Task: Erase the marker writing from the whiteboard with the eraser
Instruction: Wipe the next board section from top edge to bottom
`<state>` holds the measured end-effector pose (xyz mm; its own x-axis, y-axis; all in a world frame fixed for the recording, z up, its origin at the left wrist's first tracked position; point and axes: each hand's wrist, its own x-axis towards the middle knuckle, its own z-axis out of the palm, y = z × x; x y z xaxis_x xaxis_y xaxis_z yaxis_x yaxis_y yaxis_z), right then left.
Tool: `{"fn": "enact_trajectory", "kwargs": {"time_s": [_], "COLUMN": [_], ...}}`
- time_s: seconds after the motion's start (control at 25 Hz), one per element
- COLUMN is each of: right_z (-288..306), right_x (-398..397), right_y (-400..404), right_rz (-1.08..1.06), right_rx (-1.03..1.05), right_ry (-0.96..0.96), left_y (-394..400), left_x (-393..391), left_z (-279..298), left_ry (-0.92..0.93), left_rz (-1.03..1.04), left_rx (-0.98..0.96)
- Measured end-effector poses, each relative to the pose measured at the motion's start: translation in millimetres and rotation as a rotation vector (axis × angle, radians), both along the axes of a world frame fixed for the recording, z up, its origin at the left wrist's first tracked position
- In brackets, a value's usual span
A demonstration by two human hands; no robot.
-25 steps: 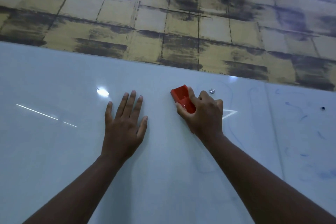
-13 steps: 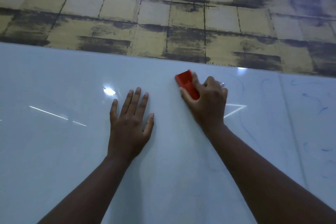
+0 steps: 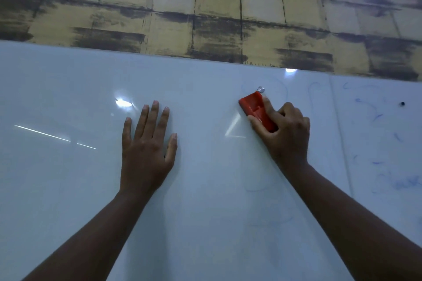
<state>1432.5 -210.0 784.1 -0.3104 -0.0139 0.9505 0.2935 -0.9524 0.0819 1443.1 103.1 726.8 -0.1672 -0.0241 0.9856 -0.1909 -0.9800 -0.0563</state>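
Observation:
A glossy whiteboard (image 3: 68, 189) fills most of the view. My right hand (image 3: 285, 130) grips a red eraser (image 3: 253, 105) and holds it against the board just below a small silver mounting stud (image 3: 260, 89). My left hand (image 3: 148, 146) rests flat on the board with straight fingers, to the left of the eraser. Faint blue marker strokes (image 3: 388, 166) cover the panel at the far right. Pale traces of lines (image 3: 258, 187) show under my right forearm.
Above the board's top edge runs a wall of yellow and dark tiles (image 3: 205, 18). A vertical seam (image 3: 340, 132) splits the board into two panels at the right. A small dark dot (image 3: 402, 104) sits on the right panel. Light glare (image 3: 123, 102) reflects on the left.
My right hand slid the eraser up toward the board's top edge, then back down and to the right, under the silver stud. My left hand stayed flat in place.

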Motion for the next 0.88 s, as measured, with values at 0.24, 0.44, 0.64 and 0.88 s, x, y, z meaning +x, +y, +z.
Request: {"fn": "enact_trajectory", "kwargs": {"time_s": [0.24,0.44,0.64,0.88], "right_z": [-53.6,-92.3,-79.7,-86.7], "right_x": [0.9,-5.9,-7.7,-3.4], "right_y": [74.6,90.1,36.9,-28.7], "right_rz": [0.05,0.055,-0.052,-0.009], "right_rx": [-0.036,-0.386,-0.595,-0.034], "right_ry": [-0.023,-0.028,-0.08,-0.021], "left_y": [-3.7,-1.3,0.2,-3.3], "left_x": [-1.8,-4.0,-7.1,-7.6], "left_z": [-22.8,-41.6,-57.2,-88.4], "left_ry": [0.01,0.035,0.022,0.031], "left_rz": [-0.002,-0.02,-0.025,-0.037], "left_rx": [-0.015,0.012,0.024,0.01]}}
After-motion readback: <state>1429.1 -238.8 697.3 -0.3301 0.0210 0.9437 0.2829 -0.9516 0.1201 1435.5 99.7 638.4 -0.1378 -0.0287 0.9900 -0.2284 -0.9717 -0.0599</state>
